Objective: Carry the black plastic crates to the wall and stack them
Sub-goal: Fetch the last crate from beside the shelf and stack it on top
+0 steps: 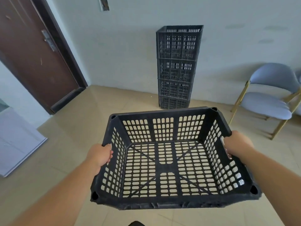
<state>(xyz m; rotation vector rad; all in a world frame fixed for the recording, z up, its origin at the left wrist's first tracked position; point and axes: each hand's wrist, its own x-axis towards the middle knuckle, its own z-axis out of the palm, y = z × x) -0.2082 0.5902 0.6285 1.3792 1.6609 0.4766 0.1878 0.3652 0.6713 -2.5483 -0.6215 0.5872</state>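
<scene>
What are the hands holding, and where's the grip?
One empty black crate, between both hands: left hand grips the left side rim, right hand the right side rim.

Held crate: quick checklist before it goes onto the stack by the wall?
1. Left hand grips the crate at its left rim: ok.
2. Right hand grips its right handle slot: ok.
3. Crate empty: ok.
4. Floor toward the stack free: ok where visible; the part under the crate is hidden.
5. Stack plumb: cannot tell, the wide-angle lens distorts.
6. Chair apart from the stack, to its right: ok.
</scene>
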